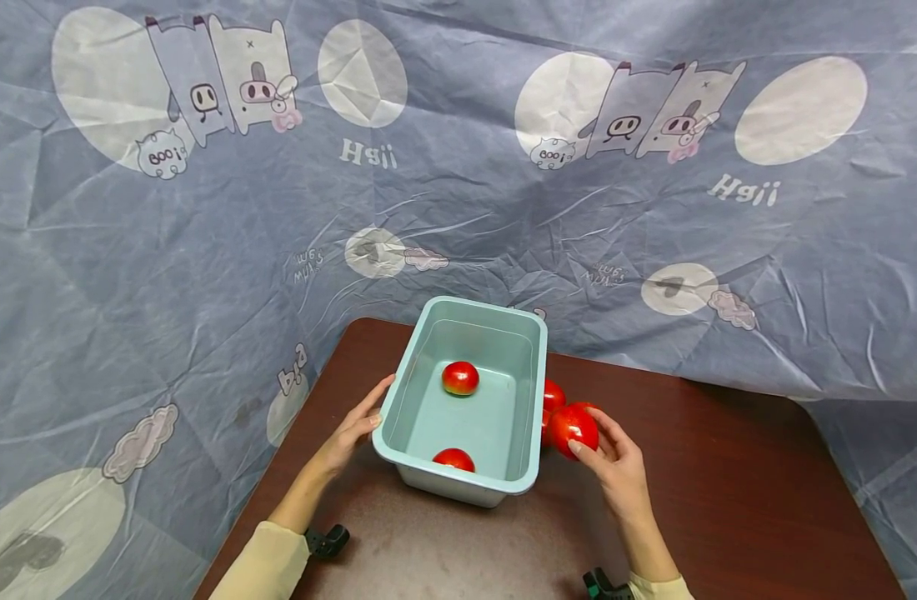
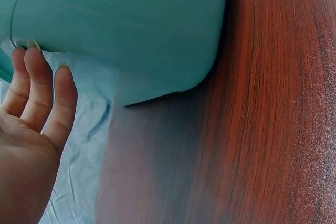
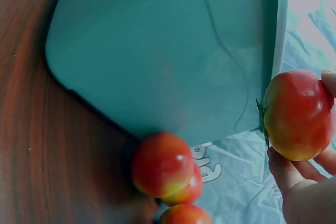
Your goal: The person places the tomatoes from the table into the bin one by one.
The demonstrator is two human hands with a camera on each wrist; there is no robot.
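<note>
A pale blue-green plastic bin [image 1: 466, 492] stands on the table, with one tomato [image 1: 460, 378] near its middle and another tomato [image 1: 454, 459] by its near wall. My left hand [image 1: 351, 433] touches the bin's left rim; in the left wrist view its fingertips [image 2: 64, 77] reach the outer wall under the lip. Beside the right wall, my right hand [image 1: 616, 467] holds a red tomato [image 1: 574, 429] between thumb and fingers. The right wrist view shows that tomato [image 3: 298, 115] at rim height, yellowish underneath, with a green calyx. Several loose tomatoes [image 3: 163, 165] lie against the bin's right side.
The dark brown wooden table [image 1: 729, 483] extends to the right of the bin. A wrinkled grey-blue printed cloth [image 1: 458, 217] hangs behind the table and along its left side. Each wrist wears a black strap device [image 1: 328, 542].
</note>
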